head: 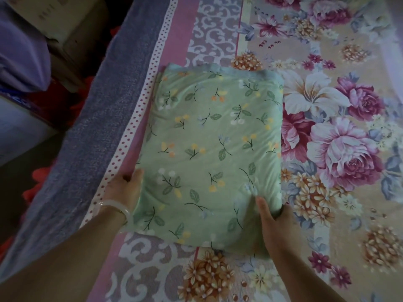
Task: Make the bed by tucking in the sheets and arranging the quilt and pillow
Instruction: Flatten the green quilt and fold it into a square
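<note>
A green quilt point(209, 149) with small leaf and flower prints lies folded into a thick square on the bed, near its left side. My left hand point(124, 189) grips the quilt's near left edge, fingers tucked under it; a pale bangle circles that wrist. My right hand point(271, 223) holds the near right corner, thumb on top and fingers wrapped around the edge. Under the quilt spreads the floral bed sheet point(327, 138) with large pink and white flowers. No pillow is in view.
A pink band with white scrolls and a red-dotted white strip point(139, 101) borders the sheet on the left. A blue-grey blanket point(91, 118) hangs over the bed's left edge. Cardboard boxes point(72, 29) and purple cloth point(19, 59) stand on the dark floor beyond.
</note>
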Motion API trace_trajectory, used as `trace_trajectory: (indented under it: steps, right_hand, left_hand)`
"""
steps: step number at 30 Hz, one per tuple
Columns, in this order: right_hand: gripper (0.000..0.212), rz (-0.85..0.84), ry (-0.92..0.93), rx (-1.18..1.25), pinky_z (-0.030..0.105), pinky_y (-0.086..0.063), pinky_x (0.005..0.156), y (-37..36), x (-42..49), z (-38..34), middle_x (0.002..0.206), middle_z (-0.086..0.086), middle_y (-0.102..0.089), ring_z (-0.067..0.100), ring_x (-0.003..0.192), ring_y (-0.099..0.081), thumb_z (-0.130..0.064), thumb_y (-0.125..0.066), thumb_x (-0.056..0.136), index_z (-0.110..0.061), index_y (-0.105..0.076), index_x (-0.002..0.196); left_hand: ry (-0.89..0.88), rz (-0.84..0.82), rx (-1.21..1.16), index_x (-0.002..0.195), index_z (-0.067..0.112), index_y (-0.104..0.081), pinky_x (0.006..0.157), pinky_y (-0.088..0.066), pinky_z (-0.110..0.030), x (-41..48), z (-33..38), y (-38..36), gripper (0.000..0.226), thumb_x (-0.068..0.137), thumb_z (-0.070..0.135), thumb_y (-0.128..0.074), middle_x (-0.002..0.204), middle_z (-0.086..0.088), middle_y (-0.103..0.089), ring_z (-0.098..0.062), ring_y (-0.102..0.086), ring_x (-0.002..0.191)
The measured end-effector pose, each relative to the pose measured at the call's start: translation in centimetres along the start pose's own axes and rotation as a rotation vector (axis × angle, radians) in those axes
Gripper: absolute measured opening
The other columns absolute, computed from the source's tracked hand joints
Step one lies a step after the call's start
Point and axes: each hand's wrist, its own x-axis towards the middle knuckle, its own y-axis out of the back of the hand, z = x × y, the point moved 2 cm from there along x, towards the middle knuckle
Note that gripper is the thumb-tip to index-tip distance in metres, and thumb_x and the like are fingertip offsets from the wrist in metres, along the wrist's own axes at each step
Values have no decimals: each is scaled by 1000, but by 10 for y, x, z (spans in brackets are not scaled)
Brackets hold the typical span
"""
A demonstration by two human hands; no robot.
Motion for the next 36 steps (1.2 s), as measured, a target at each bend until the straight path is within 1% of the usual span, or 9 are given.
trace_trajectory:
  steps: [5, 11, 14, 16, 19, 23, 26, 32, 36]
  right_hand:
    - [62, 131, 1, -1, 41, -46, 72, -22, -2, -3, 96, 15, -63, 32, 83, -60, -69, -44, 81, -13, -44, 106]
    - [81, 211, 79, -181, 44, -47, 68, -24, 1, 4, 97, 27, -65, 43, 87, -64, -69, -28, 79, -1, -45, 119]
    - [75, 299, 163, -235, 45, -46, 73, -17, -7, -1, 107, 25, -59, 43, 97, -59, -70, -28, 90, -3, -46, 120]
    - [74, 350, 263, -266, 53, -41, 94, -11, -10, -17, 129, 25, -46, 44, 118, -46, -64, -35, 91, -8, -38, 139]
    - [67, 185, 443, -359, 49, -15, 113, -12, -5, -43, 157, 13, -14, 37, 144, -15, -58, -35, 95, -30, -18, 153]
    - [67, -82, 540, -626, 46, 6, 119, -33, 16, -35, 158, 0, 27, 25, 145, 23, -68, 2, 87, -44, 21, 147]
    - [68, -160, 487, -695, 46, 12, 118, -37, 28, -28, 151, 0, 40, 26, 141, 33, -69, 12, 81, -43, 36, 139]
    - [66, -360, 420, -690, 49, 4, 119, -11, 26, -54, 156, -1, 31, 23, 144, 27, -61, -20, 97, -44, 20, 146]
    - [47, -245, 457, -430, 41, -24, 116, 23, 17, -69, 158, -3, -20, 23, 144, -22, -38, -35, 100, -32, -33, 146]
  left_hand:
    - [2, 19, 40, 125, 8, -42, 85, -44, -46, 13, 15, -17, 69, 88, 66, -38, 116, -21, -58, -38, -56, 105]
    - [-46, 125, 317, 122, 15, -27, 67, -41, -42, 16, 9, -30, 47, 96, 52, -20, 91, -18, -60, -33, -57, 79]
    - [-77, 243, 184, 132, 12, -29, 86, -42, -51, 3, 13, -18, 43, 98, 38, -34, 123, -21, -52, -39, -54, 104]
    - [-313, 327, 201, 140, 16, -28, 102, -32, -53, -15, 29, -15, 48, 97, 34, -38, 141, -17, -38, -38, -39, 126]
    - [-695, 179, 398, 147, 33, -19, 107, -26, -56, -37, 46, -29, 52, 97, 45, -29, 154, -4, -22, -31, -27, 137]
    - [-561, -51, 576, 134, 50, 31, 115, -5, -58, -10, 26, -54, 59, 83, 70, 8, 153, 11, 28, -16, 17, 144]
    - [-471, -155, 649, 126, 50, 40, 115, -1, -58, -1, 33, -57, 60, 87, 65, -2, 146, 12, 41, -13, 28, 140]
    - [-407, -306, 777, 144, 47, 15, 112, -4, -62, -8, 58, -34, 59, 97, 48, -21, 152, 9, 33, -16, 22, 143]
    - [-438, -173, 666, 149, 38, -5, 116, -6, -53, -30, 84, -17, 53, 99, 36, -23, 157, 15, 5, -13, -3, 145]
